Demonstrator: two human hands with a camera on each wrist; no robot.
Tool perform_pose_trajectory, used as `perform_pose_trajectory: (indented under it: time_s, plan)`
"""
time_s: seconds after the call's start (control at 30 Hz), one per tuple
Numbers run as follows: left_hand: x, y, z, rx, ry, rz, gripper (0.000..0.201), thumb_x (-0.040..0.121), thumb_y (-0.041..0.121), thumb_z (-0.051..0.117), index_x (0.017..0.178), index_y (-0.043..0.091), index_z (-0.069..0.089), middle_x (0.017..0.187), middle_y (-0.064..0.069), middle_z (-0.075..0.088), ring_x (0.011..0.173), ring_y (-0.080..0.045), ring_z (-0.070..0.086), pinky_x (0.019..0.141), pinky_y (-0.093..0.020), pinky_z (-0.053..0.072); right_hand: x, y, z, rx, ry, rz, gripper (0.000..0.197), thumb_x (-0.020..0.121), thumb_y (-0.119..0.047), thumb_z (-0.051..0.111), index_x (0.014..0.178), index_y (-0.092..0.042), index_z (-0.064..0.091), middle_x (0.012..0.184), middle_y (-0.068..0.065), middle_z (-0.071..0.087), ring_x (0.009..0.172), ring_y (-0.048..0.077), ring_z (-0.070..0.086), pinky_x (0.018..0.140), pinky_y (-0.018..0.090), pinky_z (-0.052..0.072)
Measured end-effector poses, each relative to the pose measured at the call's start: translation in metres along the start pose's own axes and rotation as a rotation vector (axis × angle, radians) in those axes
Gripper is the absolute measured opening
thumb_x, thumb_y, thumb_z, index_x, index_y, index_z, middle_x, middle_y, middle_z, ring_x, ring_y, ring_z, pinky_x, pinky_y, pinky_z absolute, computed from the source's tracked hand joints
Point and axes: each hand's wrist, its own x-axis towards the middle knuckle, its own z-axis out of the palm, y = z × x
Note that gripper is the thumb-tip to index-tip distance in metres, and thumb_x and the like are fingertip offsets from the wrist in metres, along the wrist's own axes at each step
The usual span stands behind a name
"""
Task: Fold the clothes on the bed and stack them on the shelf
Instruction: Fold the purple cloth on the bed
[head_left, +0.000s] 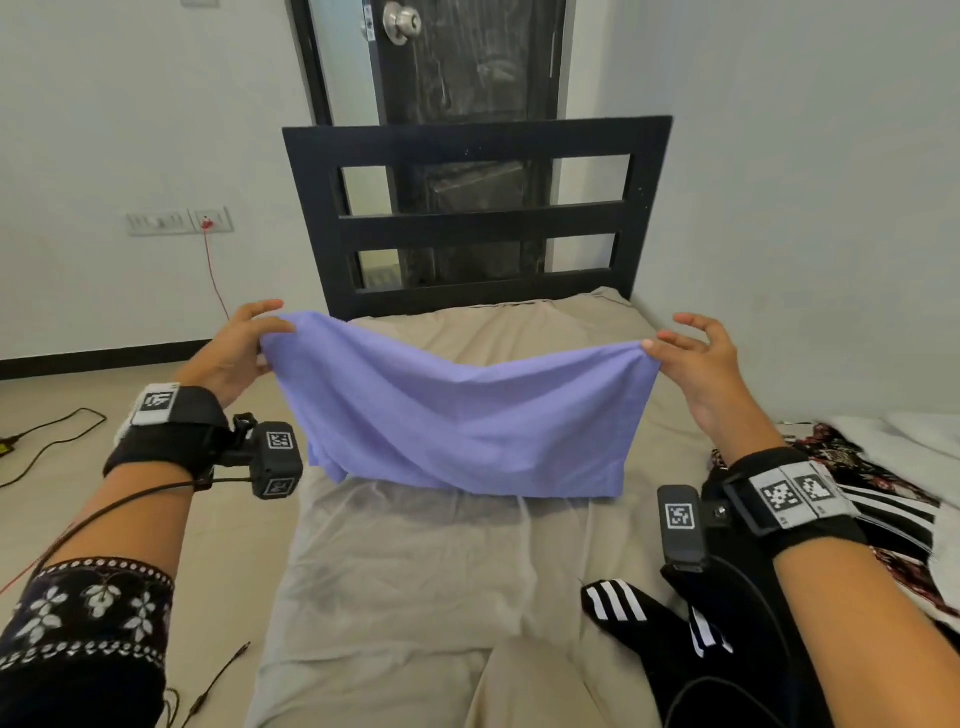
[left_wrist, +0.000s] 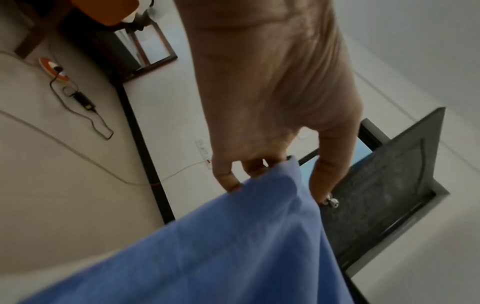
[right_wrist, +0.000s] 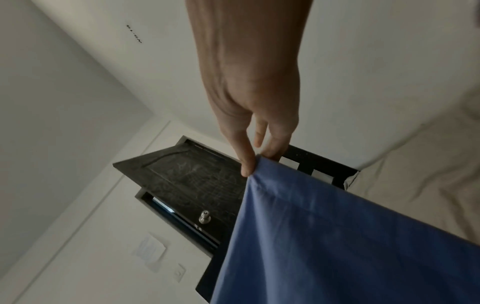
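Hanging between two raised hands, a lavender-blue cloth (head_left: 462, 415) is stretched out above the bed (head_left: 405, 571), its top edge sagging in the middle and its lower edge just above the beige sheet. The left hand (head_left: 236, 348) pinches the upper left corner between thumb and fingers; the left wrist view shows the fingertips (left_wrist: 231, 183) curled into the fabric's edge. The right hand (head_left: 696, 358) grips the upper right corner with thumb and forefinger, while its other fingers are spread loosely above; in the right wrist view one fingertip (right_wrist: 246, 168) presses on the bunched corner. Both wrists wear black straps with marker-tagged cameras.

Beyond the cloth stands the bed's black slatted headboard (head_left: 478, 218), and behind that a dark door (head_left: 467, 57) with a round metal knob (head_left: 401, 22). On the right side of the mattress, near the person's right forearm, lies a black garment with white stripes (head_left: 623, 608), and further right a heap of other clothes (head_left: 857, 478), dark floral and striped fabrics lying jumbled together. On the left wall is a switch panel (head_left: 179, 221) with a red cable (head_left: 215, 280) trailing down toward the floor, and a black cord (head_left: 47, 441) lies looped on the tiles.
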Motion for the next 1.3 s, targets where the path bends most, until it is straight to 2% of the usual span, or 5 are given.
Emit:
perform_pose_trajectory:
  time_s: [0.37,0.5,0.8,0.93,1.3]
  plan:
    - [0.008,0.012,-0.034,0.359,0.036,0.214,0.025,0.095,0.008,0.058,0.111,0.027,0.059,0.095,-0.021,0.057,0.079,-0.025,0.053,0.075,-0.035,0.054,0.0,-0.019,0.017,-0.364,0.156,-0.491,0.02,0.085,-0.008,0.069,0.103,-0.015,0.063,0.093,0.007,0.069,0.085,0.017,0.067,0.071,0.008,0.048]
    - [0.019,0.018,-0.024,0.338,0.091,0.132,0.016,0.097,0.013,0.053,0.103,0.026,0.061,0.085,-0.013,0.055,0.069,-0.019,0.05,0.052,-0.024,0.052,0.012,-0.018,0.032,-0.356,0.221,-0.477,0.015,0.082,-0.017,0.075,0.085,-0.016,0.061,0.086,0.007,0.069,0.077,0.019,0.067,0.065,0.008,0.048]
    - [0.089,0.011,0.003,0.258,0.054,-0.001,0.039,0.093,0.011,0.062,0.131,0.013,0.054,0.118,-0.009,0.051,0.106,-0.025,0.05,0.093,-0.039,0.045,0.087,-0.006,0.081,-0.233,0.116,-0.154,0.028,0.085,-0.002,0.068,0.11,-0.014,0.061,0.102,0.006,0.069,0.085,0.009,0.065,0.084,0.026,0.055]
    - [0.105,0.031,0.0,0.188,0.162,0.238,0.039,0.092,0.005,0.06,0.131,0.01,0.055,0.107,-0.013,0.054,0.098,-0.023,0.051,0.083,-0.033,0.046,0.107,-0.035,0.09,-0.189,0.155,-0.262,0.032,0.084,0.004,0.062,0.104,-0.02,0.059,0.095,-0.002,0.065,0.088,0.011,0.064,0.084,0.023,0.054]
    - [-0.029,-0.006,-0.02,0.225,-0.047,0.248,0.037,0.096,0.008,0.055,0.131,0.02,0.053,0.104,-0.012,0.063,0.091,-0.012,0.06,0.072,-0.011,0.053,0.037,-0.027,0.001,-0.211,-0.009,-0.281,0.04,0.078,0.011,0.063,0.093,-0.027,0.059,0.092,-0.008,0.059,0.081,0.004,0.057,0.069,0.016,0.049]
